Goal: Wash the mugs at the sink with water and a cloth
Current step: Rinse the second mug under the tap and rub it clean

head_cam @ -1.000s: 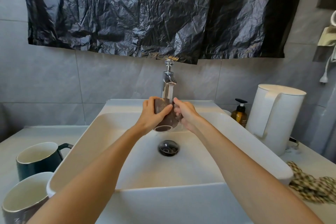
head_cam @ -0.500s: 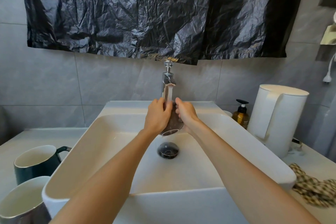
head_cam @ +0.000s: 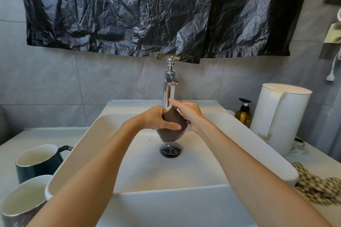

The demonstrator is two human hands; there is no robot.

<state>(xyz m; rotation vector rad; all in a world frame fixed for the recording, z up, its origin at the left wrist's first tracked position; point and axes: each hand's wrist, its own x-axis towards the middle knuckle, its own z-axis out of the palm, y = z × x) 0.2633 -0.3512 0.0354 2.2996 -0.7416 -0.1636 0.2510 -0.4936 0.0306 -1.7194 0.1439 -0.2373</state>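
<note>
The left hand (head_cam: pixel 156 118) grips the brown mug (head_cam: pixel 171 131), its fingers curled round the left wall and the thumb laid across the front. The right hand (head_cam: pixel 190 114) holds the opposite side with bent fingers, and its forefinger reaches up to the rim. The mug is tilted between both hands. Water from the tap (head_cam: pixel 169 81) falls just above the fingertips, and the drain (head_cam: pixel 170 150) lies below them. Well left of the fingers stand a dark green mug (head_cam: pixel 37 162) and a pale mug (head_cam: pixel 21 203). The checked cloth (head_cam: pixel 318 188) lies far to their right, beside the sink (head_cam: pixel 262 145).
</note>
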